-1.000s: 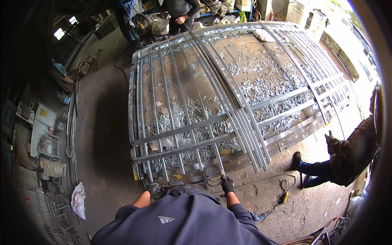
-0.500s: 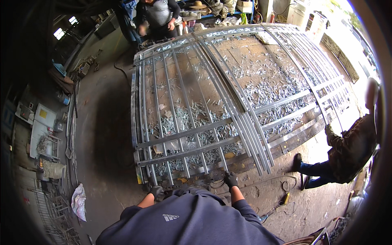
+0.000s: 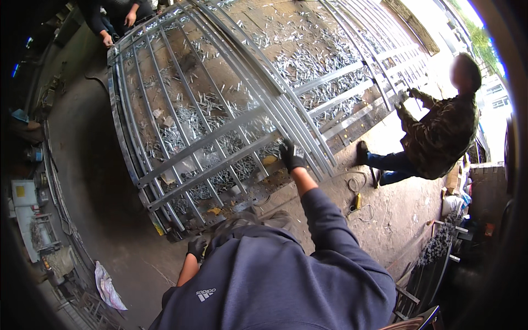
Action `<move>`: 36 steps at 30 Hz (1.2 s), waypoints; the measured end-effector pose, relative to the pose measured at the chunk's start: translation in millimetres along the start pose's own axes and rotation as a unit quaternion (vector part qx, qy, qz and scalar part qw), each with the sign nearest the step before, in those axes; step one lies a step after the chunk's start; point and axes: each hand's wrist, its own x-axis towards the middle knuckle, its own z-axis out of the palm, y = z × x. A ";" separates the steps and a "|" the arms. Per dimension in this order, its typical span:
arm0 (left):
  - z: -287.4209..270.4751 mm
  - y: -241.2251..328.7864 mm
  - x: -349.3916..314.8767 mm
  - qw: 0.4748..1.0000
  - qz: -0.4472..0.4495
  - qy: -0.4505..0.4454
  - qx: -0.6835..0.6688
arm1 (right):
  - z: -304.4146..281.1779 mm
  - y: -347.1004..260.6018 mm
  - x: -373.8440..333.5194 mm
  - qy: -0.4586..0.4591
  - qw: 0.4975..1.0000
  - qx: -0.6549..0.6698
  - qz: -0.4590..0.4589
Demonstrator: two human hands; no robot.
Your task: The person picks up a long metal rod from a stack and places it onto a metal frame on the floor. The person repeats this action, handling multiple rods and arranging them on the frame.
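Observation:
Several long metal bars lie lengthwise across a big worktable and cross two flat metal rails (image 3: 203, 144) near its front edge. My right hand (image 3: 293, 157), in a dark glove, reaches forward to the close-set bundle of bars (image 3: 308, 144). Its fingers look stretched out at the bundle's left side; whether they touch it is hard to tell. My left hand (image 3: 196, 248), gloved too, hangs low beside my body, just off the table's front left corner. Its fingers are mostly hidden. Many short shiny metal pieces (image 3: 324, 60) lie strewn over the tabletop beneath the bars.
One co-worker (image 3: 440, 126) in a camouflage jacket stands at the table's right side, hands near the bar ends. Another person's hands (image 3: 131, 19) are at the far left corner. On the floor lies a yellow-handled tool (image 3: 358, 201) with a cable. Metal stock (image 3: 440, 242) lies at right.
My right hand has left the end of a single bar and moved to the bundle. My left hand has dropped back from the front left corner. The view has turned right.

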 end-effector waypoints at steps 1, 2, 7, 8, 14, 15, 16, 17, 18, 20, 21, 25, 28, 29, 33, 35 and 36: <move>-3.1 7.5 -6.5 0.997 -0.070 -0.028 -0.010 | -8.2 4.8 7.2 0.072 0.994 -0.072 -0.036; -4.3 13.9 -8.5 0.992 -0.112 -0.045 -0.018 | -11.9 9.1 13.6 0.039 0.994 -0.091 -0.040; 10.8 20.2 -28.4 0.978 -0.186 -0.035 -0.092 | -16.4 42.4 52.0 -0.014 0.987 -0.125 -0.101; 18.2 17.9 -32.7 0.974 -0.173 -0.019 -0.143 | -17.8 50.0 55.8 -0.018 0.986 -0.125 -0.106; 55.6 18.5 -36.3 0.791 -0.311 -0.045 -0.525 | -8.1 63.0 38.3 -0.036 0.978 -0.146 -0.148; 60.0 26.4 -34.0 0.640 -0.397 -0.051 -0.656 | -3.8 62.5 30.2 -0.028 0.989 -0.079 -0.124; 67.7 39.2 -32.1 0.651 -0.388 -0.023 -0.652 | -0.3 63.5 22.2 -0.011 0.989 -0.048 -0.138; 77.3 55.2 -27.1 0.665 -0.412 0.021 -0.623 | 2.2 66.9 13.0 -0.017 0.990 -0.026 -0.136; 85.1 71.5 -23.1 0.670 -0.467 0.065 -0.574 | 2.3 73.8 5.6 -0.002 0.991 0.051 -0.124; 90.1 100.8 -20.1 0.754 -0.370 0.071 -0.538 | -3.5 99.3 -14.4 -0.099 0.989 0.104 -0.022; 92.2 115.2 -16.1 0.780 -0.356 0.075 -0.510 | -9.6 117.8 -28.6 -0.118 0.991 0.059 -0.032; 80.3 159.5 12.7 0.797 -0.310 0.091 -0.511 | -43.8 225.8 -145.1 -0.102 0.986 0.026 -0.128; 79.3 200.2 53.0 0.805 -0.276 0.093 -0.517 | -88.4 324.9 -287.6 -0.114 0.990 0.014 -0.078; 79.8 215.6 68.2 0.790 -0.247 0.103 -0.551 | -108.5 357.8 -336.5 -0.181 0.983 0.012 0.004; 98.2 286.1 133.9 0.761 -0.172 0.064 -0.622 | -191.8 452.2 -489.7 -0.458 0.871 -0.034 0.173; 121.0 326.1 167.6 0.764 -0.167 0.047 -0.621 | -214.7 465.8 -520.7 -0.392 0.866 0.102 0.293; 134.0 344.2 181.9 0.747 -0.145 0.010 -0.648 | -215.6 464.8 -524.7 -0.381 0.846 0.133 0.350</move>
